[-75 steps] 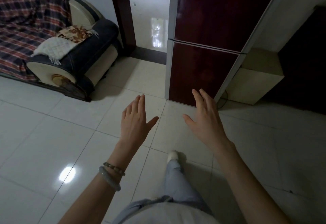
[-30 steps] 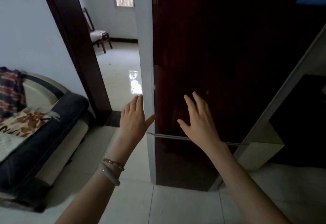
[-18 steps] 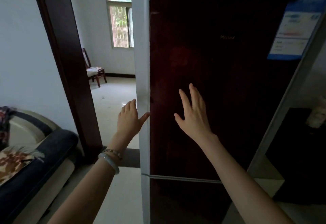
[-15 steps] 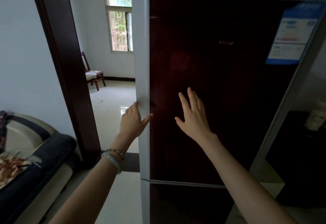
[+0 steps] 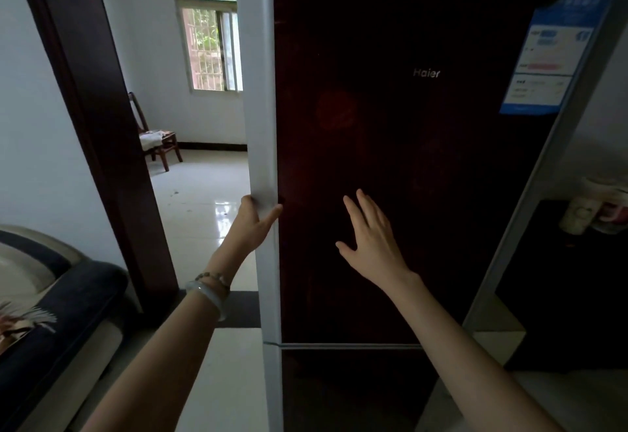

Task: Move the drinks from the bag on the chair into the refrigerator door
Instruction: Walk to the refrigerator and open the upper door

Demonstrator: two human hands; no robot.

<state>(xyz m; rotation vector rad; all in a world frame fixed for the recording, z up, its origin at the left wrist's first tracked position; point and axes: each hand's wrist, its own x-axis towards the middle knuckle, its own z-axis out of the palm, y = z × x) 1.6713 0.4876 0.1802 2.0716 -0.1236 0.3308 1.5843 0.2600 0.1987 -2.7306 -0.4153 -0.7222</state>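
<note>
Dark red glossy upright refrigerator door (image 5: 390, 159): the left hand (image 5: 253, 224) curls around its pale vertical left edge, nearer; the right hand (image 5: 372, 238) hovers spread, empty, before the panel.

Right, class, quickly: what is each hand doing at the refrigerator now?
Left hand: closed around the pale edge of the upper refrigerator door.
Right hand: open, fingers spread, holding nothing.

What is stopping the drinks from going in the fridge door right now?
The fridge door itself is shut, so its inside shelves are closed off. The left hand grips the door's pale left edge, apparently to pull it open. The right hand is open in front of the dark panel. No drinks are visible.
</note>
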